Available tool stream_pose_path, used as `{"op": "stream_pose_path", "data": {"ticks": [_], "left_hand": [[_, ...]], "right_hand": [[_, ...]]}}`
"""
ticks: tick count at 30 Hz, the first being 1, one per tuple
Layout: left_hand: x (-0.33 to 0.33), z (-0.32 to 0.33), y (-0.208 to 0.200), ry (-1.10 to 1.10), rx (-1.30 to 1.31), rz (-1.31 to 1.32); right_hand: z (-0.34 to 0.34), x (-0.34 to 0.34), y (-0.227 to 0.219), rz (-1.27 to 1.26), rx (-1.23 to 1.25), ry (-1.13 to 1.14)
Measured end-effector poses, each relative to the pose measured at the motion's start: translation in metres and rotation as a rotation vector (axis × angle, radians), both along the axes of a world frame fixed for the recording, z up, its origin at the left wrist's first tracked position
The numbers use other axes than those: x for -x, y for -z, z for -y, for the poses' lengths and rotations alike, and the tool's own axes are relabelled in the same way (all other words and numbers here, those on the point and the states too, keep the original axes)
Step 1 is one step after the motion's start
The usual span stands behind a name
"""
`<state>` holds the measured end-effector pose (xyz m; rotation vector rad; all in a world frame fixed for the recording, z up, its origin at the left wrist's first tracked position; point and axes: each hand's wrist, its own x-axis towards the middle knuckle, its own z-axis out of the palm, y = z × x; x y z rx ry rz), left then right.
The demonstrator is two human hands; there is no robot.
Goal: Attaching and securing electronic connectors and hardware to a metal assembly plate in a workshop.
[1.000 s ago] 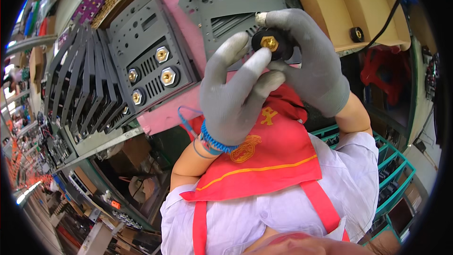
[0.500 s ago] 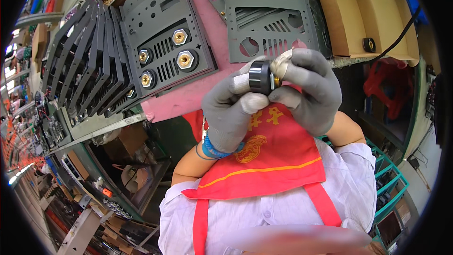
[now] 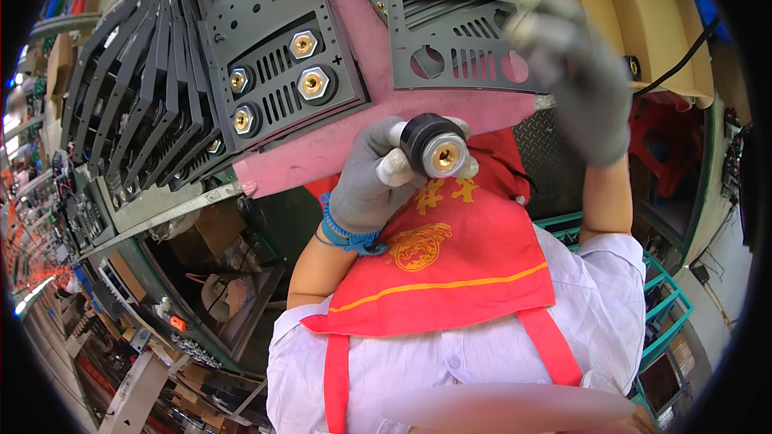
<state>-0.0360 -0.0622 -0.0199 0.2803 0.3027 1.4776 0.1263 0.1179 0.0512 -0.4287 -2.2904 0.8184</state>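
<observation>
My left hand [image 3: 374, 173], in a grey glove with pale fingertips, grips a round black panel socket [image 3: 422, 141] above the pink-covered bench edge. The socket's brass centre and silvery ring face up toward me. My right hand [image 3: 571, 64], also gloved, is smeared by motion over the right edge of a bare grey metal panel [image 3: 474, 28]; whether it holds anything is not visible. Left of my hands lies another grey panel [image 3: 265, 40] fitted with several brass-centred sockets and hex nuts [image 3: 314, 83].
A row of grey metal panels [image 3: 133, 88] leans upright at the left. An open cardboard box [image 3: 663, 28] with a black round part [image 3: 633, 68] inside stands at the right, a black cable [image 3: 683, 60] across it. Pink sheeting [image 3: 354, 32] covers the bench.
My right hand has left the socket and swung up and right toward the bare panel. My left hand keeps the socket, shifted slightly left and turned so its brass face shows.
</observation>
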Motion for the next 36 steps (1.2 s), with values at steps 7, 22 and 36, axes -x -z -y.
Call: {"op": "stream_pose_path", "data": {"ticks": [7, 22, 36], "left_hand": [[-0.002, -0.004, -0.001, 0.031, 0.138, -0.037], [-0.002, -0.004, -0.01, 0.321, 0.197, 0.113], [-0.006, -0.004, -0.012, 0.306, 0.218, 0.011]], "right_hand": [[0.033, 0.01, -0.011, 0.088, 0.086, -0.291], [0.022, 0.003, 0.001, 0.13, -0.02, -0.459], [0.033, -0.001, 0.005, 0.15, -0.119, -0.329]]}}
